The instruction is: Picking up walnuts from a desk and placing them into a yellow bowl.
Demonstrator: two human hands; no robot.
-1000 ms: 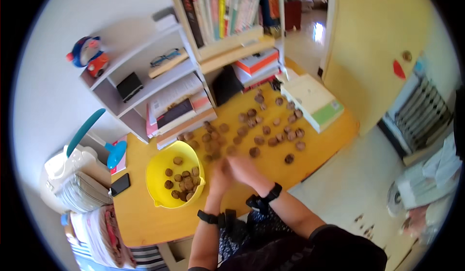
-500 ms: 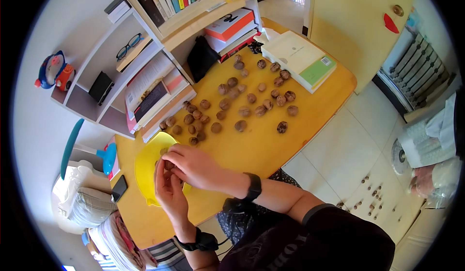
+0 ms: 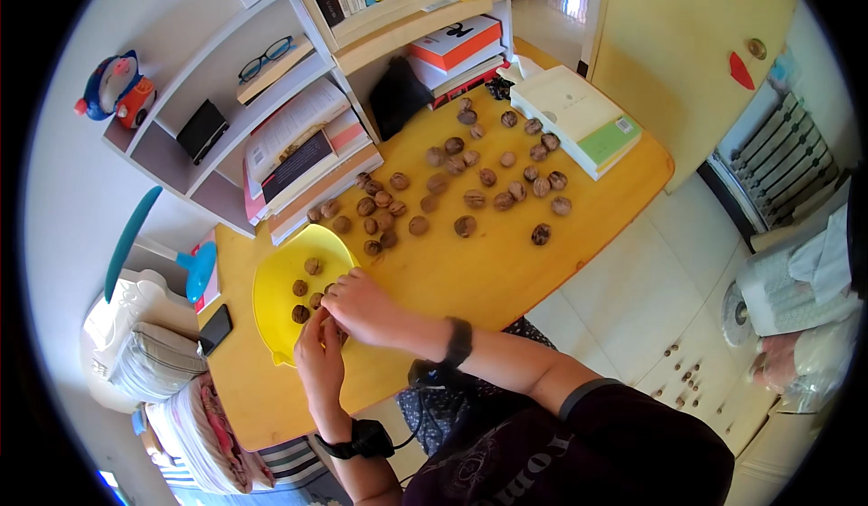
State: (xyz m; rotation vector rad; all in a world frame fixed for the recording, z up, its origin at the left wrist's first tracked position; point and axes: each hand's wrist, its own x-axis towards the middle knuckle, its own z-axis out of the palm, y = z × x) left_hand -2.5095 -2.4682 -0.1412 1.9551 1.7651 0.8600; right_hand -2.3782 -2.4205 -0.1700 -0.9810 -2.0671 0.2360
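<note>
While the hands (image 3: 320, 352) (image 3: 366, 309) meet, walnuts (image 3: 300, 313) lie left inside the bowl (image 3: 270, 321).

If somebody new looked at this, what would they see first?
Probably the bright yellow bowl, with the left hand and right hand close together at its right side. Next, perhaps the many brown walnuts scattered across the desk. Up at the left, a blue-and-red toy figure might catch their eye too.
</note>
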